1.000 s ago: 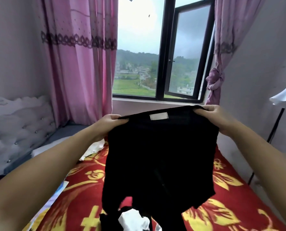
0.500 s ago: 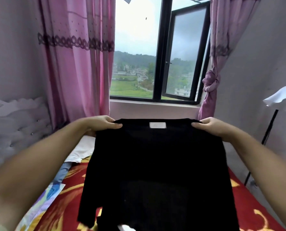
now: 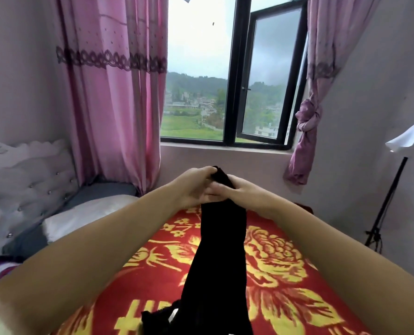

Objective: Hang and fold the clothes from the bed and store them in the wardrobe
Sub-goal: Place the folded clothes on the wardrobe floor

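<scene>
Head view: above the bed (image 3: pixel 285 274) (red cover, yellow flowers), the left hand (image 3: pixel 189 187) and right hand (image 3: pixel 247 192) meet, fingers pinching the top of the black garment (image 3: pixel 222 250), which hangs doubled, narrow, down to the bed.

Pale lilac walls (image 3: pixel 20 68) left and right. Far wall has a black-framed window (image 3: pixel 230 93), right pane swung open, grey overcast sky, green hills and small buildings outside. Daylight is the only light seen. Pink curtain (image 3: pixel 114 93) hangs loose left of the window, with a dark lace band across it. Right curtain (image 3: pixel 307 131) is tied in a knot. White tufted headboard (image 3: pixel 20 180) at left, studded with buttons. Black light stand (image 3: pixel 384 209) at right, near the wall, with a white shade (image 3: pixel 411 139) on top. Floor hidden.
</scene>
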`<state>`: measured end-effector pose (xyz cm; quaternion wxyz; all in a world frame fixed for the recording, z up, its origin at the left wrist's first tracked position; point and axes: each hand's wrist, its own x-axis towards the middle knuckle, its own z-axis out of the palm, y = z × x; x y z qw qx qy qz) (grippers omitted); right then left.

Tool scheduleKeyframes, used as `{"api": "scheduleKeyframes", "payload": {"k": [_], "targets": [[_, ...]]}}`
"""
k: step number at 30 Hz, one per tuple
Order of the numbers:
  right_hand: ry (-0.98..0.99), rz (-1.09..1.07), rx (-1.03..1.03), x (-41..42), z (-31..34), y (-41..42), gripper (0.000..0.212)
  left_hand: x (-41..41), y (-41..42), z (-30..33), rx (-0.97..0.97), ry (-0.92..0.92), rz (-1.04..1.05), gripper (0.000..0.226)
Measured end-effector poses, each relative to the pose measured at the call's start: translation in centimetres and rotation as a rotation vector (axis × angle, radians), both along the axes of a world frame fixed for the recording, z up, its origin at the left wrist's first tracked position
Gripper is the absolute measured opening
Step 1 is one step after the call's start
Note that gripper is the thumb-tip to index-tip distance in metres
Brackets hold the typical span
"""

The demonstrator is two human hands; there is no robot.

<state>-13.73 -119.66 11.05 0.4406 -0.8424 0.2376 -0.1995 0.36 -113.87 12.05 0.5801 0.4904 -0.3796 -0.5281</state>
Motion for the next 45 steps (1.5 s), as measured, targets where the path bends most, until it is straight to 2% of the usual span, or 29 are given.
{"api": "scheduleKeyframes", "payload": {"k": [1,2,3,4,5,6,7,8,10,12,14,17,20,23,25,29,34,37,40,42,45], "targets": [[0.003,-0.003,-0.027,-0.5,0.1,-0.2,0.023,0.4,0.1,0.1,-0.068,-0.134,0.024,0.016],[-0.003,-0.021,-0.048,-0.8,0.2,-0.5,0.031,0.8,0.2,0.1,-0.156,-0.371,0.074,0.012],[-0.019,-0.034,-0.056,-0.9,0.4,-0.6,0.036,1.4,0.3,0.1,-0.273,-0.676,0.144,0.019],[-0.047,-0.033,-0.056,-1.0,0.6,-0.6,0.039,1.9,0.3,0.2,-0.386,-0.996,0.183,0.038],[-0.073,-0.023,-0.053,-0.9,0.9,-0.6,0.042,2.4,0.3,0.4,-0.466,-1.239,0.157,0.059],[-0.091,-0.011,-0.051,-0.9,1.2,-0.6,0.045,2.6,0.4,0.7,-0.478,-1.368,0.083,0.07],[-0.102,0.001,-0.061,-0.8,1.5,-0.6,0.047,2.8,0.6,1.2,-0.436,-1.375,-0.006,0.069],[-0.118,0.009,-0.067,-0.8,1.8,-0.6,0.047,2.9,0.8,1.7,-0.377,-1.309,-0.069,0.056],[-0.162,0.021,-0.058,-0.9,1.9,-0.8,0.043,3.4,0.6,2.6,-0.299,-1.12,-0.094,0.02],[-0.158,0.018,-0.031,-1.1,1.8,-1.2,0.033,4.1,0.3,3.3,-0.236,-0.981,-0.106,0.005],[-0.059,0.017,0.009,-1.6,0.8,-1.7,0.034,4.7,0.3,4.1,-0.169,-0.936,-0.137,0.009],[0.178,0.057,0.044,-2.5,-3.0,-2.3,0.039,5.6,0.5,5.6,-0.139,-0.868,-0.106,0.03],[0.311,0.033,-0.005,-3.1,-7.5,-2.1,0.016,6.9,0.9,6.7,-0.148,-0.804,-0.103,0.046],[0.257,-0.037,0.0,-3.4,-9.0,-3.2,0.014,7.9,1.2,6.9,-0.091,-0.865,-0.132,0.045],[0.156,-0.087,0.045,-3.5,-9.0,-4.1,0.016,8.6,1.5,6.7,-0.053,-0.915,-0.117,0.045],[-0.078,-0.22,0.079,-3.1,-9.4,-5.2,0.025,10.0,2.5,7.2,-0.043,-0.977,-0.049,0.029],[-0.124,-0.241,0.048,-1.1,-11.1,-5.2,0.023,10.9,3.8,8.6,-0.011,-0.96,-0.042,0.024],[-0.229,-0.252,-0.085,-0.1,-12.2,-4.3,0.019,11.5,4.3,9.3,-0.002,-0.963,-0.021,0.025],[-0.322,-0.122,-0.246,1.0,-12.6,-3.6,0.02,12.9,4.6,9.5,0.002,-0.962,0.082,0.021],[-0.327,-0.06,-0.443,1.8,-12.6,-3.3,0.028,14.0,4.9,9.6,0.01,-0.937,0.151,0.026],[-0.225,0.087,-0.675,2.4,-12.0,-2.8,0.054,15.1,5.0,9.5,0.018,-0.922,0.224,0.043]]}}
